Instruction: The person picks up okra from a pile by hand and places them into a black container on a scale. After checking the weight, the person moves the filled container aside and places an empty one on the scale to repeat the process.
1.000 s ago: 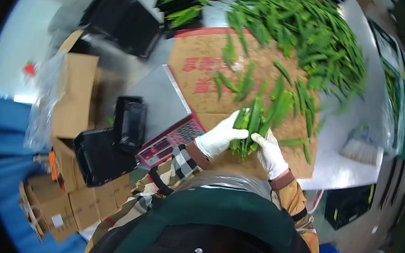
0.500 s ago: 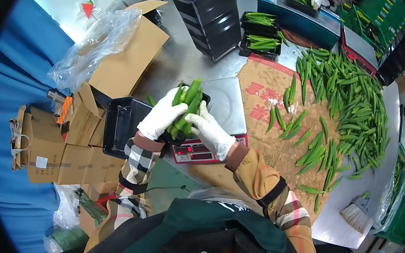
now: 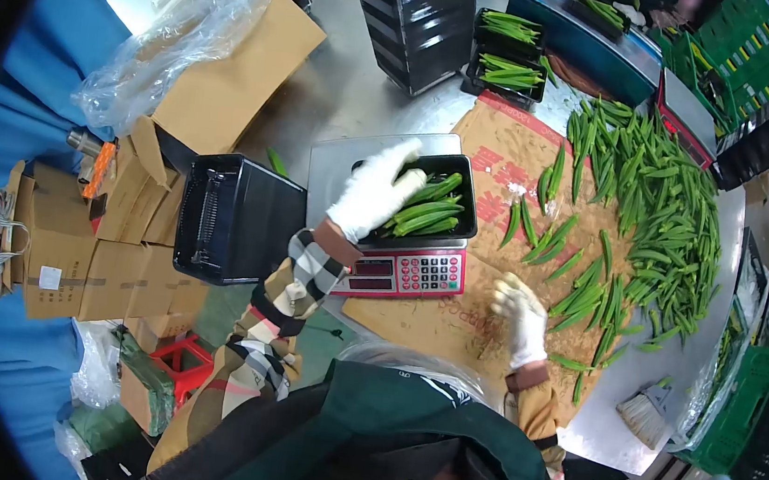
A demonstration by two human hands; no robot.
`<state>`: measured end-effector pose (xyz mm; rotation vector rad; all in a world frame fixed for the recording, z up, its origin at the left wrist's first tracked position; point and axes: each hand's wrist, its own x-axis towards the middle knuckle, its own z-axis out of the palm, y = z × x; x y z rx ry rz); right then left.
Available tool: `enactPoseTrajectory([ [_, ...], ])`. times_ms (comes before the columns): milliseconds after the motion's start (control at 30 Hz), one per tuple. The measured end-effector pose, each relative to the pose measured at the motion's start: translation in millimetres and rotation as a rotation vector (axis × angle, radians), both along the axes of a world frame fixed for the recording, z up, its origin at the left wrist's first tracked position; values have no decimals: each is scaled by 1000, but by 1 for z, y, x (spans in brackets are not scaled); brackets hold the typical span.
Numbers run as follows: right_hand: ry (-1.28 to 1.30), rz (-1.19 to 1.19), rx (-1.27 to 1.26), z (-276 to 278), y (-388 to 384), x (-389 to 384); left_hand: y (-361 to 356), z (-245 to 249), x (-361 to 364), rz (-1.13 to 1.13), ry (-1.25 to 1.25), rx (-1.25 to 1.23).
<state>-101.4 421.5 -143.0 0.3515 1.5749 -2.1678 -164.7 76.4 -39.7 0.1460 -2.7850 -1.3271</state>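
A black plastic tray (image 3: pixel 471 208) with okra pods (image 3: pixel 429 219) in it rests on the digital scale (image 3: pixel 419 272), whose red-edged keypad faces me. My left hand (image 3: pixel 373 189), in a white glove, is over the tray's left part, thumb and fingers apart and right at the pods. To the right of the scale, my gloved right hand (image 3: pixel 520 322) hovers close over the brown cardboard sheet (image 3: pixel 451 320), fingers stretched out and holding nothing. Loose okra (image 3: pixel 548 243) lies just beyond it, and a large okra pile (image 3: pixel 661 194) spreads farther right.
Left of the scale is a stack of black trays (image 3: pixel 241 220); a taller stack (image 3: pixel 411 27) stands behind. Two filled okra trays (image 3: pixel 512 73) sit at the back. Cardboard boxes (image 3: pixel 56 243) line the left, and a brush (image 3: pixel 645 416) lies at the right edge.
The okra bunch that both hands held is now in the tray, which sits farther right on the scale. My right hand has moved away to the right; my left has loosened over the tray.
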Motion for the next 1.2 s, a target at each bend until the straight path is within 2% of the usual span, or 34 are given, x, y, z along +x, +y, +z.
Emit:
enactPoseTrajectory([
  [33,74,-78,176,-5,28,9,-6,-3,-1,73,110,-91],
  [67,117,-191,360,-19,57,20,-14,-5,-1,120,207,-2],
  [100,377,-192,750,-52,95,30,-20,7,1,173,205,22],
  [133,538,-243,992,-47,112,44,-29,9,5,214,239,39],
  [167,635,-60,1464,-40,136,54,-36,10,12,253,252,44],
  [200,563,-16,1592,-35,142,68,-42,11,19,292,265,48],
  [267,571,110,1660,-51,160,85,-53,5,30,366,269,157],
  [467,723,199,1502,-59,174,100,-63,-6,60,473,279,221],
  [567,702,371,1455,-54,191,98,-64,-8,69,502,256,195],
  [667,756,211,1505,-32,174,65,-64,-21,72,486,239,259],
  [700,863,163,1532,9,138,44,-61,-26,71,471,256,305],
  [733,927,34,1368,32,111,26,-57,-32,70,460,257,324],
  [767,873,-20,1215,42,93,8,-52,-35,68,443,221,284],
  [833,632,-154,667,68,44,-24,-39,-40,65,409,182,250],
  [933,566,-128,376,117,-36,-58,-19,-38,63,394,183,377],
  [1000,546,-63,281,123,-67,-72,-18,-39,64,392,179,319],
  [1067,534,-53,160,133,-97,-72,-16,-25,66,395,249,55],
  [1167,494,11,181,118,-107,-70,-7,-26,60,293,445,-251],
  [1200,468,27,203,115,-106,-67,1,-30,60,256,384,-320],
])
